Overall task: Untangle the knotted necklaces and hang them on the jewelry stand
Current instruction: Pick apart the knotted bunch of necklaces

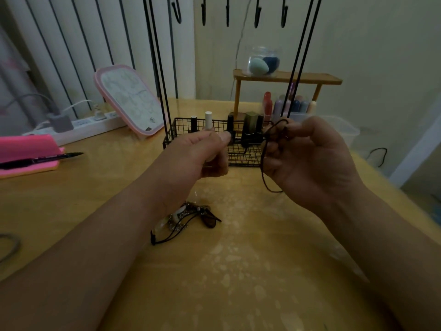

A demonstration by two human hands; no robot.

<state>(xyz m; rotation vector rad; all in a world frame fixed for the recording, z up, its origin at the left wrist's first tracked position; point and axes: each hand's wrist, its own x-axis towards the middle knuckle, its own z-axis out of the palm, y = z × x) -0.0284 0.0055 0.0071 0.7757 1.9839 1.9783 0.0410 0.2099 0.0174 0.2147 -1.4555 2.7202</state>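
The step in hand is the untangling. The right hand (307,158) is curled round a thin dark brown cord necklace (265,179). It holds the cord up in the air, just in front of the black wire jewelry stand (164,108). One loop of the cord sticks up over the fingers and another loop hangs down under the hand.

The left hand (202,151) is close by, with its thumb pressed on its first finger. It is too hard to tell if it pinches an end of the cord or nothing at all.

A tangled pile of dark cords and silver chains (186,218) lies on the yellow wooden worktop (238,259), under the left arm.

The black hooks (203,13) at the top of the stand look bare. It seems no necklace is hung yet. Next, the cord likely needs to be opened wide, checked for knots, and lifted up onto a hook.
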